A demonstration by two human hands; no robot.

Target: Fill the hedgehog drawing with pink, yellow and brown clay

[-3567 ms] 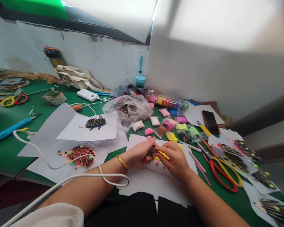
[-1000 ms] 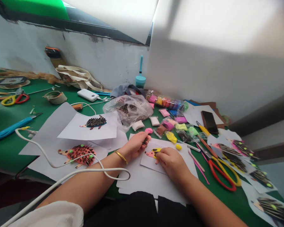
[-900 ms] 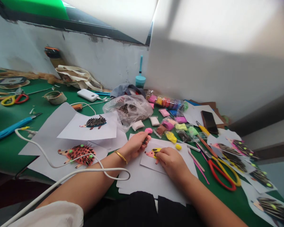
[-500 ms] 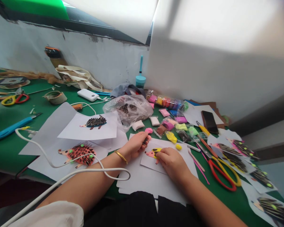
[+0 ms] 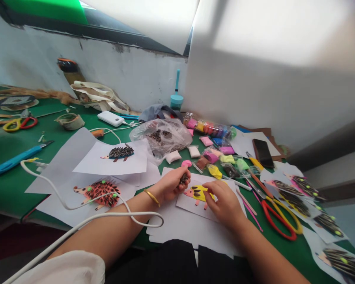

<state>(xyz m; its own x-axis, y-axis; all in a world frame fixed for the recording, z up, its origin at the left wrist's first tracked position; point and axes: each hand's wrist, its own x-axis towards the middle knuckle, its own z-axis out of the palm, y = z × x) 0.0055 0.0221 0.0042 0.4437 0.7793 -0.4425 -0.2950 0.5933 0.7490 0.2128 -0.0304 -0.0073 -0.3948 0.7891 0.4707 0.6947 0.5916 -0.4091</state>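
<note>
In my left hand (image 5: pixel 176 183), the fingers are curled around a small heap of sunflower seeds (image 5: pixel 184 178). Just right of it, a hedgehog picture (image 5: pixel 200 194) with a yellow clay body, pink face and pink legs lies on a small white card (image 5: pixel 189 209). Several dark seeds stick to its back. My right hand (image 5: pixel 223 201) hovers at the rear of the hedgehog, thumb and fingers apart with nothing visible between them, covering part of the yellow body. Under the card lies a stack of white paper (image 5: pixel 171 232).
Behind my hands sit a plastic bag of seeds (image 5: pixel 162 136) and several clay packets (image 5: pixel 194 151). Scissors (image 5: pixel 279 219) and finished hedgehog pictures (image 5: pixel 328 225) lie to the right. A white cable (image 5: pixel 85 219) crosses my left forearm; a blue craft knife (image 5: pixel 17 159) rests far left.
My right hand has drawn back to the right from the hedgehog and its fingers have parted, uncovering seeds on the yellow back. My left hand has turned slightly, showing more seeds.
</note>
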